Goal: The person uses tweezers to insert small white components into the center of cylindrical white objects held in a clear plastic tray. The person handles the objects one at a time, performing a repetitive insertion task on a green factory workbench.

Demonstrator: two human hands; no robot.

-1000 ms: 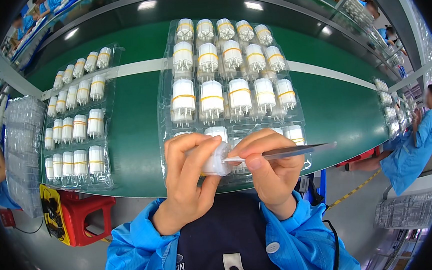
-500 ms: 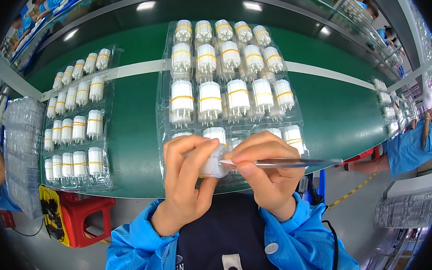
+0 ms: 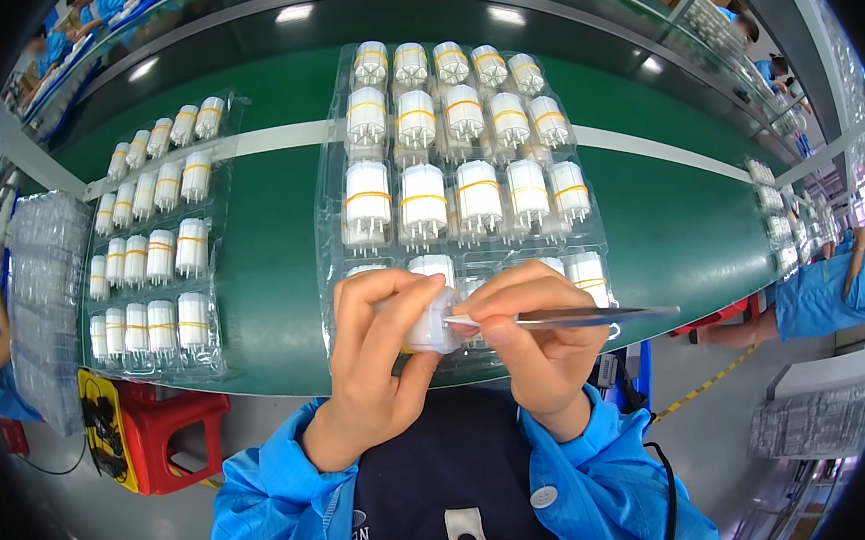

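My left hand (image 3: 371, 365) is closed round a white cylindrical plug-like part (image 3: 431, 332), whose end faces right. In my right hand (image 3: 554, 352), metal tweezers (image 3: 606, 316) are pinched between thumb and fingers. Their tip meets the end of the white part, and their back end sticks out to the right. Both hands are over the near edge of a clear plastic tray (image 3: 329, 247), which bears rows of white cylinders (image 3: 422, 198) with yellow bands and metal pins. My fingers hide some of the nearest row.
A second clear tray (image 3: 218, 335) of banded cylinders lies to the left on the green bench (image 3: 274, 231). Stacked empty trays (image 3: 49, 307) stand farther left. Below the bench is a red stool (image 3: 184, 443). A co-worker's blue sleeve (image 3: 825, 293) shows at the right.
The tweezers have levelled slightly, with their back end a little higher. The white part has turned a bit in my left hand. Both hands keep nearly the same place.
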